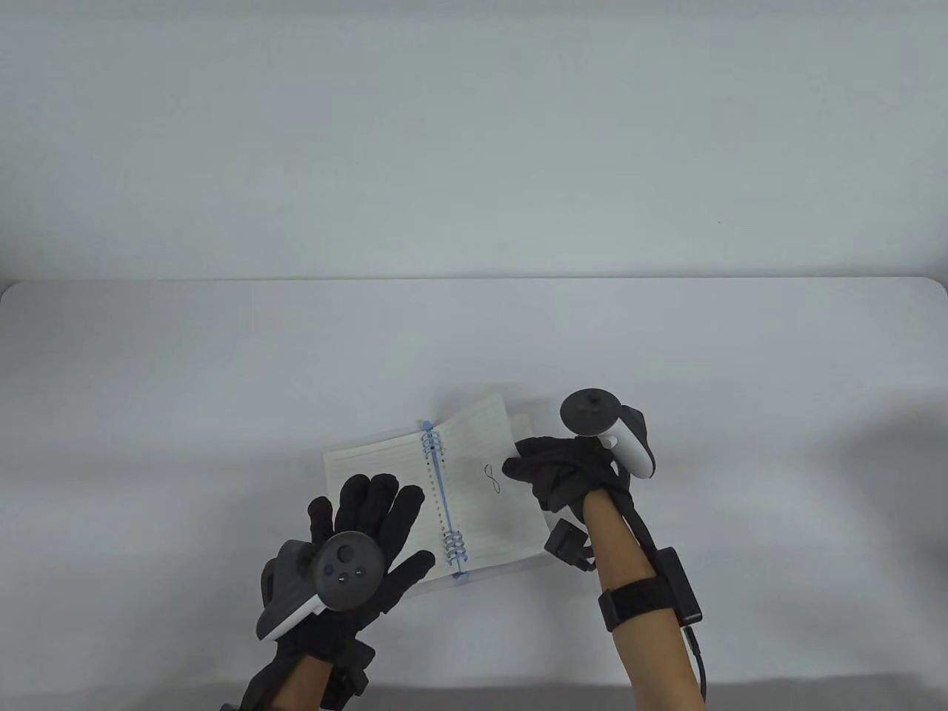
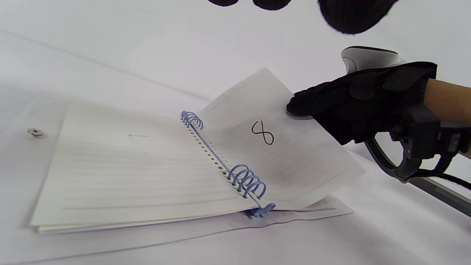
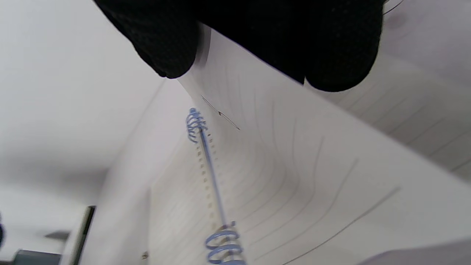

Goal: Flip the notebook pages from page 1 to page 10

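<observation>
Pinching the outer edge of page 8 (image 1: pixel 485 459), the right hand (image 1: pixel 559 470) holds it lifted off the notebook (image 1: pixel 385 474) on the tabletop (image 1: pixel 222 370), right of the spine (image 1: pixel 442 500), while the left hand (image 1: pixel 355 548), fingers spread, covers the left leaf.

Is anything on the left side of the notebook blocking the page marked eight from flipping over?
Nothing lies on the left pages. The left hand hovers open over them, so it may need to lift as the right hand brings page 8 across.
</observation>
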`<state>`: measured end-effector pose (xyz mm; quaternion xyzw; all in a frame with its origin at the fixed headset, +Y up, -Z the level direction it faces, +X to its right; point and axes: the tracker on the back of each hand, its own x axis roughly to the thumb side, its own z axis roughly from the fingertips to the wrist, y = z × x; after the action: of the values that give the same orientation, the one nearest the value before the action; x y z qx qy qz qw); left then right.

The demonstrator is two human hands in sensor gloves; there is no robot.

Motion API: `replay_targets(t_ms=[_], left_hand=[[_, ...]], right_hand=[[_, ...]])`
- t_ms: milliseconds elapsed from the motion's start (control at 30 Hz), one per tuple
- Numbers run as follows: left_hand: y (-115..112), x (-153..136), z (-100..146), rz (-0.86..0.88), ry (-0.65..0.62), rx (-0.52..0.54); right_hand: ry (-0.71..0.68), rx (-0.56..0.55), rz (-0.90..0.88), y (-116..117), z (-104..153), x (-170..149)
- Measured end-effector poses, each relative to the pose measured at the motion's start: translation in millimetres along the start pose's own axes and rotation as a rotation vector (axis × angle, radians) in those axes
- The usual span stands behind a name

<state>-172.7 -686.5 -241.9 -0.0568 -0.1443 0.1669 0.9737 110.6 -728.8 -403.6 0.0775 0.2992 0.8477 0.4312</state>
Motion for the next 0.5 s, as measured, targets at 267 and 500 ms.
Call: replay_targets(t_ms=[267, 500], left_hand=[[1, -2, -1, 0.005, 0.014, -0.003], [1, -2, -1, 0.007, 0.015, -0.001]], right_hand=[[-0.145, 0.092, -0.205, 24, -14, 17], [-0.231, 0.100, -0.269, 61, -26, 31]])
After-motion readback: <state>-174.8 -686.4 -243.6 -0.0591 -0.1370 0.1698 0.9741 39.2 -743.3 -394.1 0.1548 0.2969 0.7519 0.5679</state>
